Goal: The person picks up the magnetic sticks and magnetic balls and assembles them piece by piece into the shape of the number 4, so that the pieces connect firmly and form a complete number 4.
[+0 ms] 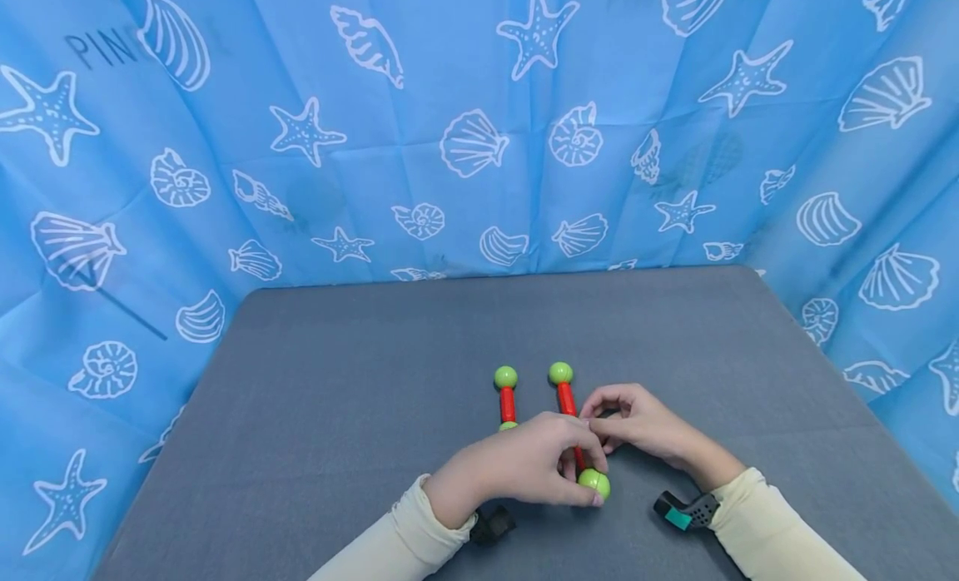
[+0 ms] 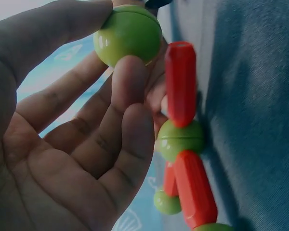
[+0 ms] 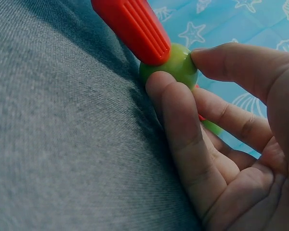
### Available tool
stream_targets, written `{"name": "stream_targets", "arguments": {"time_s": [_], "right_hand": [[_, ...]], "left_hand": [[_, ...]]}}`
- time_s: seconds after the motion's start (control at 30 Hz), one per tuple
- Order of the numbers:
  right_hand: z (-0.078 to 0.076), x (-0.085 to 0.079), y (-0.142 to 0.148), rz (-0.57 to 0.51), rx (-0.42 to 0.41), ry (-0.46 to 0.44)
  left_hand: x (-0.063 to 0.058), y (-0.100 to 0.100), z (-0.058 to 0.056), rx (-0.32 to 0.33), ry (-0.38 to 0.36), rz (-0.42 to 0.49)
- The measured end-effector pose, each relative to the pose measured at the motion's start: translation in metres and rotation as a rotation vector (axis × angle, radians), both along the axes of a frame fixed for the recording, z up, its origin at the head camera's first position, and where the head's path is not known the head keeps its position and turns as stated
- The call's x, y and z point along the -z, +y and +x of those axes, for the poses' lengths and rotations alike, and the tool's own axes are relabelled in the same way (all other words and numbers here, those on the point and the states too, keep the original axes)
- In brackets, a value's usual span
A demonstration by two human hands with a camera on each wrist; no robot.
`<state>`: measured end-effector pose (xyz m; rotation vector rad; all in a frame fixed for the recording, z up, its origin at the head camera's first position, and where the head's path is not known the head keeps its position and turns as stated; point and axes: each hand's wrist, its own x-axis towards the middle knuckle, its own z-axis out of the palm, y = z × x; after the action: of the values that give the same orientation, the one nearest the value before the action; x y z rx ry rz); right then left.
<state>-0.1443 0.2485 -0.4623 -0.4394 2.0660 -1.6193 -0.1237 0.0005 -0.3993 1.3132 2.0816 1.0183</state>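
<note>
In the head view my left hand pinches a glossy green ball between thumb and fingertips at the near end of a chain. From that ball a red rod leads away, partly behind my fingers. Farther along, my right hand pinches another green ball, hidden in the head view. Beyond it come a second red rod and an end ball. To the left lies a similar chain with a red rod; its near part hides under my left hand. The left wrist view shows a rod end bare.
The grey cloth-covered table stretches out around both hands. A blue curtain with white shells and starfish hangs along its back and sides. Black wrist devices sit below both wrists, close over the tabletop.
</note>
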Motion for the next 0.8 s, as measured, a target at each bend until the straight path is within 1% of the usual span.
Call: {"name": "stream_targets", "arguments": {"time_s": [0.13, 0.23, 0.4, 0.63, 0.8], "right_hand": [[0.0, 0.0, -0.001, 0.005, 0.007, 0.007], [0.0, 0.0, -0.001, 0.011, 0.011, 0.011], [0.001, 0.0, -0.001, 0.005, 0.011, 0.01], [0.001, -0.001, -0.002, -0.005, 0.002, 0.005], [0.001, -0.003, -0.003, -0.003, 0.009, -0.01]], "left_hand": [[0.002, 0.003, 0.003, 0.014, 0.043, -0.041], [0.004, 0.005, 0.004, 0.02, 0.061, -0.061], [0.006, 0.007, 0.006, 0.023, 0.089, -0.059], [0.009, 0.011, 0.008, 0.025, 0.093, -0.068], [0.013, 0.014, 0.01, 0.025, 0.144, -0.074]]}}
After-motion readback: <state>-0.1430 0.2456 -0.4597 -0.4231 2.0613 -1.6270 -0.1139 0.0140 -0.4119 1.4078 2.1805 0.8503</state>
